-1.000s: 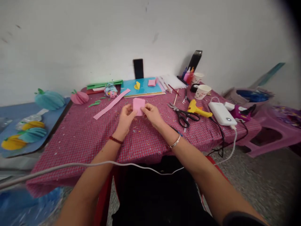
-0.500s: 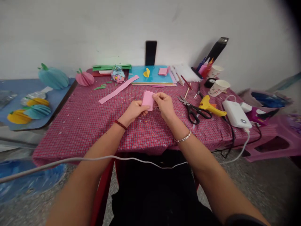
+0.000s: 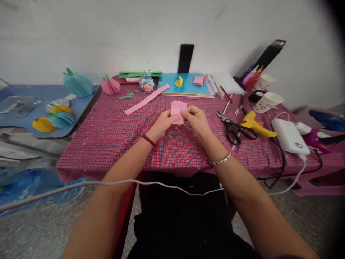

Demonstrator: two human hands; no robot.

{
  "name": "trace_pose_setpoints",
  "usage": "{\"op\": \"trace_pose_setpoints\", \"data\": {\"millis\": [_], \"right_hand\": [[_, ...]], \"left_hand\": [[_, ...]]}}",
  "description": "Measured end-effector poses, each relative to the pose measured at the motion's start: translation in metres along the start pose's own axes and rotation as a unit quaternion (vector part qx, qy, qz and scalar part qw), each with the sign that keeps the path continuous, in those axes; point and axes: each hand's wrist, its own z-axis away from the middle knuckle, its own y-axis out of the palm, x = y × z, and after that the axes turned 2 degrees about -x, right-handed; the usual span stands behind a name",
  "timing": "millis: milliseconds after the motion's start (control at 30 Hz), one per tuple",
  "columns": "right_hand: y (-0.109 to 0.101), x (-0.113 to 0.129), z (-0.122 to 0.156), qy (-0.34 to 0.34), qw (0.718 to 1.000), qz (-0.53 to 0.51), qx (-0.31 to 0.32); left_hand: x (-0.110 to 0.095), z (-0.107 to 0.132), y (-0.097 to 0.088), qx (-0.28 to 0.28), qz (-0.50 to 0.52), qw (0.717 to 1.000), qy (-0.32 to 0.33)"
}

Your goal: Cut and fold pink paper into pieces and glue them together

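Observation:
A small pink rectangle of paper point(image 3: 178, 107), seemingly several layers thick, is held above the middle of the checked tablecloth. My left hand point(image 3: 165, 123) grips its left and lower part, thumb pressed across the front. On the other side my right hand point(image 3: 196, 119) pinches the right edge between thumb and fingers. The fingers behind the paper are partly hidden. A long pink paper strip point(image 3: 147, 99) lies beyond my left hand. Black-handled scissors point(image 3: 232, 128) rest open to the right of my right hand, beside a yellow glue gun point(image 3: 256, 124).
A white power bank point(image 3: 289, 136) and paper cups point(image 3: 268, 102) stand at the right. Blue sheets point(image 3: 172, 81) and a leaning phone point(image 3: 185, 58) are at the back. Paper pumpkins point(image 3: 78, 84) sit at the left. A white cable point(image 3: 161, 184) crosses over my forearms.
The view has turned slightly left, so everything sits further right. My left thumb now lies further across the paper, and my right fingers have slid lower along its right edge.

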Motion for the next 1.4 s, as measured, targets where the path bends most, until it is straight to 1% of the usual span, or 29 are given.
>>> {"op": "trace_pose_setpoints", "data": {"millis": [100, 233, 300, 467, 533, 667, 767, 833, 1033, 1100, 1167, 1267, 1333, 1400], "right_hand": [[0.003, 0.002, 0.002, 0.010, 1.000, -0.016, 0.008], [0.007, 0.002, 0.005, 0.070, 0.995, -0.049, 0.042], [0.007, 0.002, 0.005, 0.089, 0.994, -0.054, 0.044], [0.006, 0.003, 0.005, 0.084, 0.994, -0.060, 0.032], [0.006, 0.003, 0.005, 0.081, 0.993, -0.072, 0.046], [0.008, -0.002, 0.005, 0.090, 0.989, -0.096, 0.071], [0.009, -0.007, 0.003, 0.092, 0.989, -0.102, 0.048], [0.009, -0.010, 0.001, 0.096, 0.989, -0.105, 0.029], [0.003, -0.006, -0.001, 0.098, 0.989, -0.115, -0.003], [0.002, -0.002, -0.001, 0.093, 0.988, -0.123, -0.010], [0.002, 0.005, -0.002, 0.093, 0.986, -0.141, -0.003], [-0.003, 0.020, -0.009, 0.100, 0.984, -0.145, 0.023], [-0.016, 0.033, -0.017, 0.084, 0.992, -0.084, 0.045], [-0.036, 0.048, -0.019, 0.037, 0.996, 0.036, 0.070]], "left_hand": [[0.000, 0.000, 0.001, 0.016, 0.003, 1.000, 0.004], [0.005, 0.000, 0.005, 0.032, -0.013, 0.999, -0.005], [0.007, 0.001, 0.006, 0.036, -0.025, 0.999, -0.013], [0.009, 0.004, 0.009, 0.055, -0.063, 0.996, -0.030], [0.009, 0.005, 0.010, 0.049, -0.077, 0.995, -0.026], [0.006, 0.006, 0.012, 0.002, -0.102, 0.995, -0.003], [0.005, 0.007, 0.012, -0.018, -0.130, 0.991, 0.010], [0.005, 0.008, 0.012, -0.015, -0.145, 0.989, 0.014], [0.008, 0.009, 0.013, 0.040, -0.140, 0.989, -0.011], [0.009, 0.009, 0.013, 0.043, -0.125, 0.991, -0.017], [0.010, 0.007, 0.013, 0.023, -0.103, 0.994, -0.015], [0.011, 0.002, 0.008, -0.044, -0.059, 0.997, 0.000], [0.011, -0.002, 0.003, -0.092, -0.029, 0.995, 0.010], [0.010, -0.006, -0.003, -0.126, -0.002, 0.992, 0.016]]}}
